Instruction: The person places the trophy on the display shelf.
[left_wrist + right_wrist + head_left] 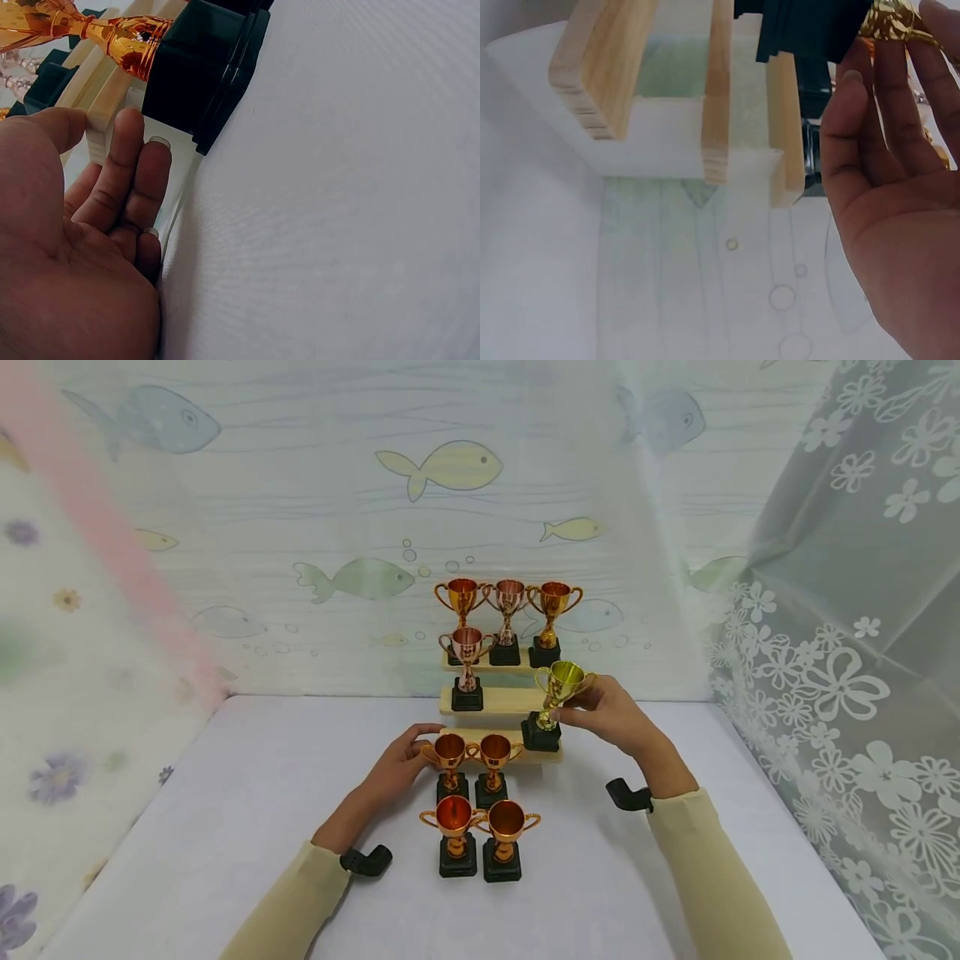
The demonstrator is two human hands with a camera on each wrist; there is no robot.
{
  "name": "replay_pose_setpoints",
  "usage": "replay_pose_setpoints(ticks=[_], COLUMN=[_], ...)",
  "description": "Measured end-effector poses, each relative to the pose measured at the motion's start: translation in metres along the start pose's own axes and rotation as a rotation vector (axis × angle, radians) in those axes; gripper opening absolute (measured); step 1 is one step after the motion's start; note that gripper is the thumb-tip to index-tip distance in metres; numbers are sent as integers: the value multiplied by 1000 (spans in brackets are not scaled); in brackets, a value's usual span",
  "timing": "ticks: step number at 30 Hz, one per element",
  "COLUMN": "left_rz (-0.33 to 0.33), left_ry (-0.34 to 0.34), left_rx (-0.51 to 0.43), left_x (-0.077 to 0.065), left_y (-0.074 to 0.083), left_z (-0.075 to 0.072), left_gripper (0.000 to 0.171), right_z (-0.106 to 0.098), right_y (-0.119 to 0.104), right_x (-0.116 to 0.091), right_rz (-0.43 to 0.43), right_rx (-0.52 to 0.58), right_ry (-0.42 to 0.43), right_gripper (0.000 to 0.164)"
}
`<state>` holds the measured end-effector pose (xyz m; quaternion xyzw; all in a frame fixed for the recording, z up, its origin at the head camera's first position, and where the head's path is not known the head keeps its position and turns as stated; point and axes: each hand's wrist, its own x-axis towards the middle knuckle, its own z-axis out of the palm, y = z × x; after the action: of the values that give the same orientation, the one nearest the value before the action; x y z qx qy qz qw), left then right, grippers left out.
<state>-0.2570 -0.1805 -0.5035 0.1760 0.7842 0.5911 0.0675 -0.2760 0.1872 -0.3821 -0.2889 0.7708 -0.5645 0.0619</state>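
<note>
- 2 hands are working in the head view. The right hand [611, 718] is pinching the yellow cup [553, 702] by its thin middle.
- The yellow cup's black foot is showing at the right end of the lowest board [536, 757] of the wooden stand [502, 700]. I cannot tell if it is touching the wood.
- The left hand [397, 764] is holding the other end of that board.
- 3 shiny cups [506, 597] are standing in a row on the top board, and 1 pink cup [467, 647] is standing on the left of the middle board.
- 4 orange cups [506, 821] are standing on the white table [585, 893] in front, in 2 rows of 2.
- In the left wrist view, the thumb and a finger are squeezing the board's end. 1 orange cup is standing just beside the fingertips.
- In the right wrist view, the fingers are curling around the yellow cup's shiny stem. Its dark foot is hanging sideways across the picture, near the ends of the 3 boards.
</note>
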Motion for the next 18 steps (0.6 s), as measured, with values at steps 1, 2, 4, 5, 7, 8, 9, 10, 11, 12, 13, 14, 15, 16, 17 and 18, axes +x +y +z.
replay_pose_setpoints(ticks=[1, 2, 4, 5, 7, 8, 9, 10, 11, 12, 13, 14, 15, 16, 17, 18], left_rz=[1, 3, 2, 1, 3, 2, 2, 1, 2, 2, 2, 0, -1, -3, -4, -7], left_ry=[0, 1, 2, 4, 5, 6, 7, 7, 7, 6, 4, 3, 1, 2, 4, 5], left_rx=[3, 8, 16, 17, 19, 20, 21, 19, 17, 13, 11, 8, 8, 7, 10, 13], left_x=[0, -1, -1, -1, -1, -1, -1, -1, -1, -1, -1, 0, 0, 0, 0, -1], left_y=[1, 1, 1, 1, 0, 0, 1, 2, 2, 2, 1, 1, 1, 1, 1, 0], left_z=[0, 1, 1, 1, 1, 0, 0, 0, 0, 0, 0, 0, 0, 0, 0, 0], left_gripper=[43, 42, 42, 41, 41, 41, 41, 42, 42, 43, 43, 44, 44, 44, 44, 43], right_z=[0, 0, 1, 2, 3, 4, 5, 6, 8, 9, 11, 12, 14, 16, 18, 20], right_y=[0, 0, 0, 0, 0, 0, -1, -1, -2, -2, -3, -2, -2, -1, -1, 1], right_x=[2, 4, 8, 10, 15, 17, 20, 22, 24, 26, 28, 30, 32, 34, 36, 38], right_rz=[-3, -3, 8, 11, 19, 21, 21, 18, 17, 18, 17, 16, 16, 16, 17, 12], right_rx=[7, 10, 4, -3, -28, -44, -56, -70, -86, -96, -104, -111, -113, -126, -143, -160], right_ry=[9, 17, 42, 56, 86, 100, 116, 130, 144, 159, 173, 184, 195, 203, 209, 214], right_gripper=[24, 26, 27, 29, 30, 30, 30, 30, 30, 30, 30, 30, 30, 28, 27, 26])
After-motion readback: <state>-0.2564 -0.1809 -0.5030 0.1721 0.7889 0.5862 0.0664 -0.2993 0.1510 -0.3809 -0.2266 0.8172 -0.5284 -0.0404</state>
